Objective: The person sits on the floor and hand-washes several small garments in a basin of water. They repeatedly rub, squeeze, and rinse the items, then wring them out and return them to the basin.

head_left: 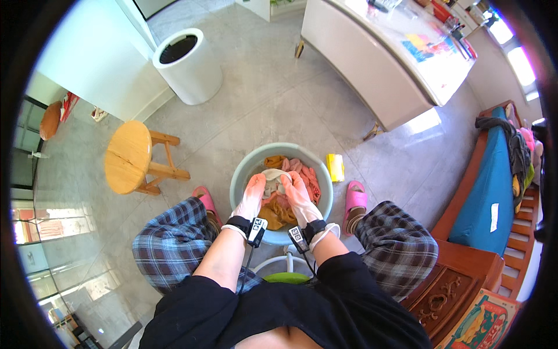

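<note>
A pale blue-grey basin [239, 170] stands on the floor between my feet, with a heap of wet-looking clothes inside. Mustard-yellow cloth [278, 213] and coral-pink cloth [308, 177] lie in it. Over the basin, my left hand [253, 191] and my right hand [297, 193], both in white and coral-coloured gloves, are closed on a cream-white cloth [273, 182]. They hold it between them, fingers bunched at its two sides. Part of the cloth is hidden by the gloves. Each wrist carries a dark strap with a small device and cable.
Right of the basin sits a yellow-and-white packet or block [335, 168]. A round wooden stool [127, 158] and a white bin [195, 72] stand to the left. Ahead is a white desk [372, 70]. A wooden bench with a blue cushion [487, 192] runs along the right.
</note>
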### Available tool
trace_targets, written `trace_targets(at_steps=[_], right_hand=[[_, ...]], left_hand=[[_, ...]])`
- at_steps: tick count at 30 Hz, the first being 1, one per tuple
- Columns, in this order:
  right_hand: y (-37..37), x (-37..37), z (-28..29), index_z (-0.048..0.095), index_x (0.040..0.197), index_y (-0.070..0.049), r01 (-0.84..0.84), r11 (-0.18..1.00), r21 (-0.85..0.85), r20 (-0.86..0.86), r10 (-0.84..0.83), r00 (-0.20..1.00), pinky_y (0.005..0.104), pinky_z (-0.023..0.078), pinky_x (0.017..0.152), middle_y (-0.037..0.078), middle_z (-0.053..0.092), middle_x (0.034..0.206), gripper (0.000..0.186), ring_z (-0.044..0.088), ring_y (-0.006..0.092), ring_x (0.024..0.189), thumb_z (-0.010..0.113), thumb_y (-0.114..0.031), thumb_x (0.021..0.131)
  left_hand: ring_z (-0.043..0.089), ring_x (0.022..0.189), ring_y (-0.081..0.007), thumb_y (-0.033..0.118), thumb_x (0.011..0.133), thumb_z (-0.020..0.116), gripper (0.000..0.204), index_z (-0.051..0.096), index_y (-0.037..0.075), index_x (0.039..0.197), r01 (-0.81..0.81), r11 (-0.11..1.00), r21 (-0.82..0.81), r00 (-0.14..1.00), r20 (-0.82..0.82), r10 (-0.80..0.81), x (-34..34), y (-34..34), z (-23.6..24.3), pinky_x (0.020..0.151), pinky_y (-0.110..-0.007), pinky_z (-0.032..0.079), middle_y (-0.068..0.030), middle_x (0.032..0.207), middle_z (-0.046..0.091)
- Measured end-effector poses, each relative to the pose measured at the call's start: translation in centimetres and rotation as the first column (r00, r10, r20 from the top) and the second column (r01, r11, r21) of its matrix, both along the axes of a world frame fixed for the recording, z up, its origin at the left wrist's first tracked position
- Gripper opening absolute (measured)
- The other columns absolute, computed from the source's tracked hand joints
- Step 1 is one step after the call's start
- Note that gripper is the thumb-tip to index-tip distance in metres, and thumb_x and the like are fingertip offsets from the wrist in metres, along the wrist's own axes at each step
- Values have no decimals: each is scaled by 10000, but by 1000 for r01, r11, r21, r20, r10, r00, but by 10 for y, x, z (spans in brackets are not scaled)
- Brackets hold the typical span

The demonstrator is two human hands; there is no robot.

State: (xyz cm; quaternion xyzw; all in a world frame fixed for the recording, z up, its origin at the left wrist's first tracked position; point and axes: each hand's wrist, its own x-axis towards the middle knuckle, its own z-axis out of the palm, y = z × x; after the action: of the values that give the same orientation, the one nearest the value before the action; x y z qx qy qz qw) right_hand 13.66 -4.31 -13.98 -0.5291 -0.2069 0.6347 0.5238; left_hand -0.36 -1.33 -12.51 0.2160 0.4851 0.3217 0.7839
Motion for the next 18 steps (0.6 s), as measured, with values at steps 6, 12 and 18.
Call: trace_targets(at_steps=[6,12,18], right_hand=[[3,-14,56,550,1021,-28,-60,935,349,411,-95,906,250,469,635,33,607,849,185,556,103,752,566,-158,890],[-9,-24,113,656,887,-46,-405,908,111,831,139,539,367,483,747,183,650,831,375,629,322,819,524,-396,869],[5,1,125,666,859,-16,-143,988,-59,746,139,651,415,475,745,208,646,808,528,628,358,805,401,-471,906]], left_hand=[[500,697,-76,400,945,425,331,568,105,990,-61,858,510,979,-135,150,13,-9,-28,551,-225,427,11,850,563],[521,746,-144,409,935,451,330,574,105,898,5,999,33,879,477,-21,22,23,-61,681,-296,456,-10,827,570],[554,807,-169,359,900,468,324,601,65,928,-94,989,111,995,-12,95,62,-6,14,695,-315,453,-72,875,603]])
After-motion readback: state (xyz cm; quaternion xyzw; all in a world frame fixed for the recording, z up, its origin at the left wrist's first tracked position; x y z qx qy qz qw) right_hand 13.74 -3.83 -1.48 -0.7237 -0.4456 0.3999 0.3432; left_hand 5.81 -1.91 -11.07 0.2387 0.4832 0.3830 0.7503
